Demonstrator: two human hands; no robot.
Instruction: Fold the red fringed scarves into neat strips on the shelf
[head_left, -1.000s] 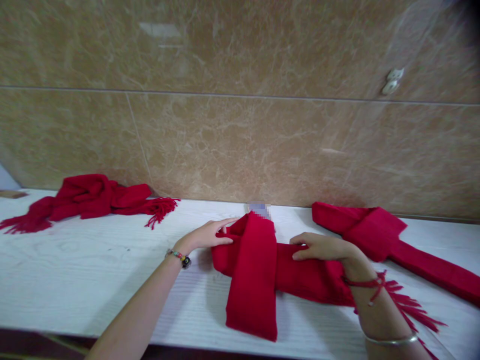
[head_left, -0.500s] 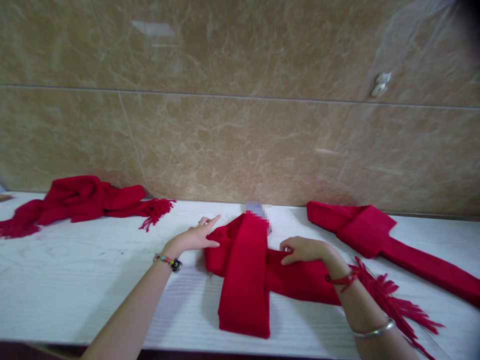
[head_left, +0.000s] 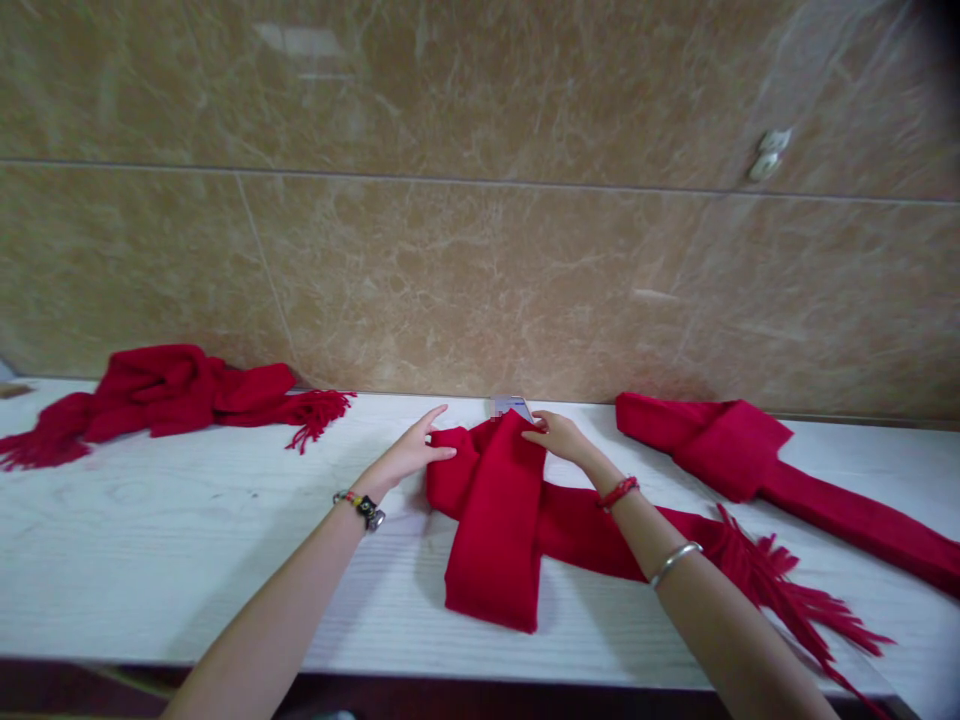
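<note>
A red fringed scarf (head_left: pixel 499 530) lies folded across itself in front of me, one flat band pointing towards me and a longer part running right to its fringe. My left hand (head_left: pixel 412 447) is at the fold's upper left edge, index finger and thumb spread, the thumb touching the cloth. At the upper right edge of the upright band, my right hand (head_left: pixel 559 437) pinches the cloth between thumb and fingers. Some fingertips are hidden. Behind the fold, a small pale card-like item (head_left: pixel 517 403) shows partly; its kind is unclear.
A second red scarf (head_left: pixel 180 390) lies bunched at the far left. To the right, another red scarf (head_left: pixel 720 450) is looped over with a long tail. A white wood-grain table (head_left: pixel 225 560) ends against a brown marbled wall (head_left: pixel 450 270), which bears a small cat-shaped ornament (head_left: pixel 770 154).
My right hand has moved up and left from the scarf's right-hand part to the top of the upright band. The left hand stays by the left edge. The view has shifted slightly.
</note>
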